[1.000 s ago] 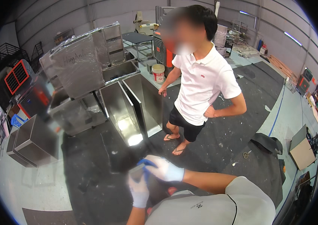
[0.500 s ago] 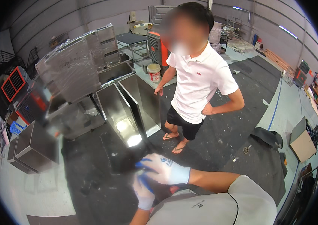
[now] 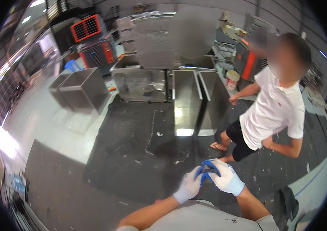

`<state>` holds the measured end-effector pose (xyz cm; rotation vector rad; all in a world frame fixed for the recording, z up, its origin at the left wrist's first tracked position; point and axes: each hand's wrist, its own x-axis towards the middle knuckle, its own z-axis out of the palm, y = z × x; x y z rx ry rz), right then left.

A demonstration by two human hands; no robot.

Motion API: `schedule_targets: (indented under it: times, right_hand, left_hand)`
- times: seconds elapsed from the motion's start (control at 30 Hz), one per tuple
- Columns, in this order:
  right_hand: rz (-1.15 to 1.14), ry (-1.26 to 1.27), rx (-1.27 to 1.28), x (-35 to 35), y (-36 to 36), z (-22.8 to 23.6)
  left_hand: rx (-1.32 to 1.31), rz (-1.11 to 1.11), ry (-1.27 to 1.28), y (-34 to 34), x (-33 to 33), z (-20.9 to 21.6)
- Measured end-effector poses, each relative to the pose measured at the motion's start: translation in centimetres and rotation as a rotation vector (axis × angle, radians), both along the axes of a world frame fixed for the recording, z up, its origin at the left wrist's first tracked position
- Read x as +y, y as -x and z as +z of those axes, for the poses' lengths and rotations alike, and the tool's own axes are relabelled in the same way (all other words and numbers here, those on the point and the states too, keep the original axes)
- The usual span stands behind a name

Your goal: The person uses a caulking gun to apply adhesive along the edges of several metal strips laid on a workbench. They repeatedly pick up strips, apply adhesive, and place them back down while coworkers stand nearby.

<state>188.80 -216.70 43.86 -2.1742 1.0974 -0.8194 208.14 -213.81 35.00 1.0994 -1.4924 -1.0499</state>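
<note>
Both gloved hands meet at chest height over the dark floor mat (image 3: 140, 146): right hand (image 3: 225, 178) curled around a small blue object (image 3: 206, 168), left hand (image 3: 189, 185) pinching its near edge (object mostly hidden). Right sits closer.

A white bucket (image 3: 232, 79) with a red label band stands on the floor beside the steel cabinets. Clear plastic wrap (image 3: 153, 36) covers the tall steel unit behind them.
</note>
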Motion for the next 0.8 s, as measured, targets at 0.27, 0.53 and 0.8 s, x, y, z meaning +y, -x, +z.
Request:
schedule_targets:
  times: [0.27, 0.53, 0.8]
  right_hand:
    - [-0.118, -0.264, -0.062, 0.2, -1.6, 0.9]
    - [-0.111, 0.056, -0.024, -1.0, -1.7, -2.5]
    - [-0.198, -0.212, -0.156, 0.8, -1.2, -0.3]
  left_hand:
    - [0.082, -0.002, -0.033, 0.1, 0.6, 0.2]
    - [0.002, 0.195, 0.071, 1.4, 0.1, -0.3]
    - [0.096, 0.042, -0.116, -0.8, 0.8, -1.8]
